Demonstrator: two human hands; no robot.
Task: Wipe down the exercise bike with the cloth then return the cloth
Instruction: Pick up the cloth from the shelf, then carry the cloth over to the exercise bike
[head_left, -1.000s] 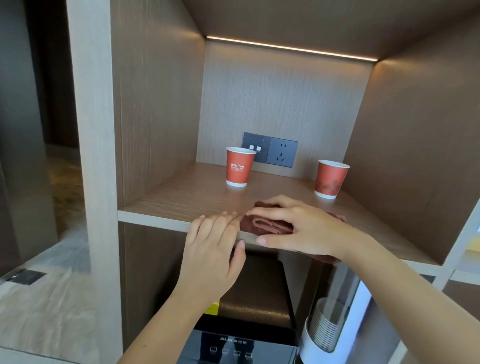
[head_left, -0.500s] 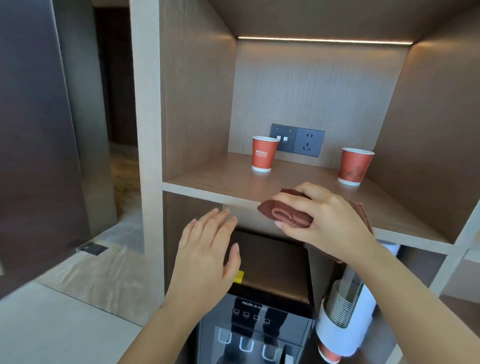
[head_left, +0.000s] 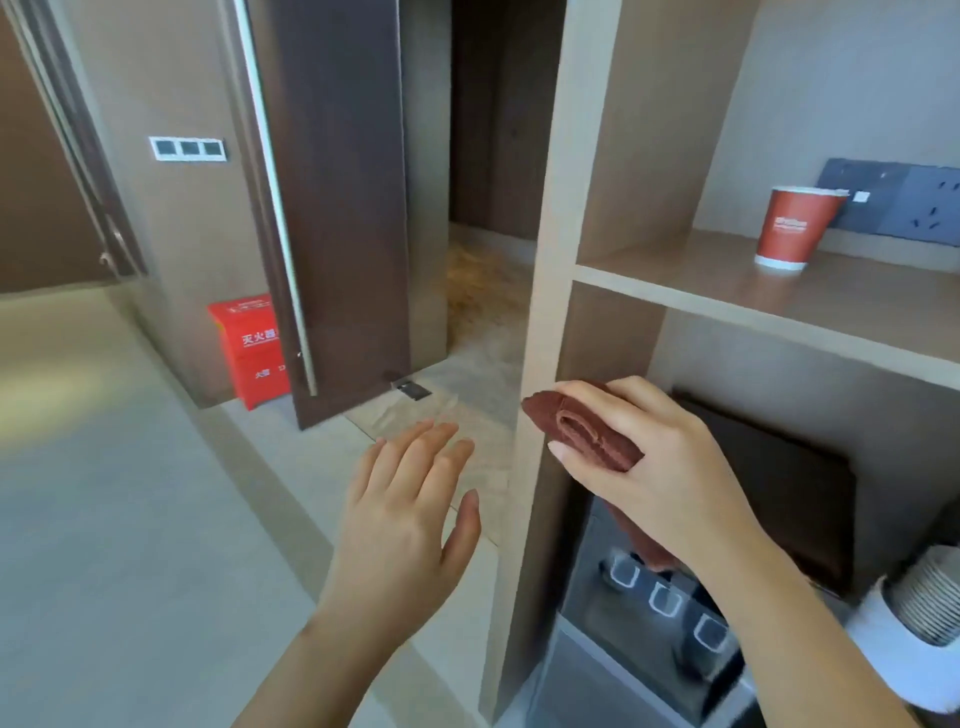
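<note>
My right hand (head_left: 654, 467) grips a folded dark red-brown cloth (head_left: 582, 431), held in the air below the wooden shelf (head_left: 675, 291) and in front of the shelf unit's upright post. One end of the cloth hangs down behind my wrist. To its left, my left hand (head_left: 410, 514) hovers flat with its fingers apart and holds nothing. No exercise bike is in view.
A red paper cup (head_left: 789, 228) stands on the shelf by a grey wall socket (head_left: 904, 202). Under the shelf sits a water dispenser (head_left: 665, 613) with a cup holder (head_left: 914, 639) beside it. A dark door (head_left: 343, 208) and a red fire-extinguisher box (head_left: 252, 348) are at left.
My right hand lifted the cloth off the shelf and carried it down and away. My left hand came off the shelf edge. My view swung left toward the door and floor.
</note>
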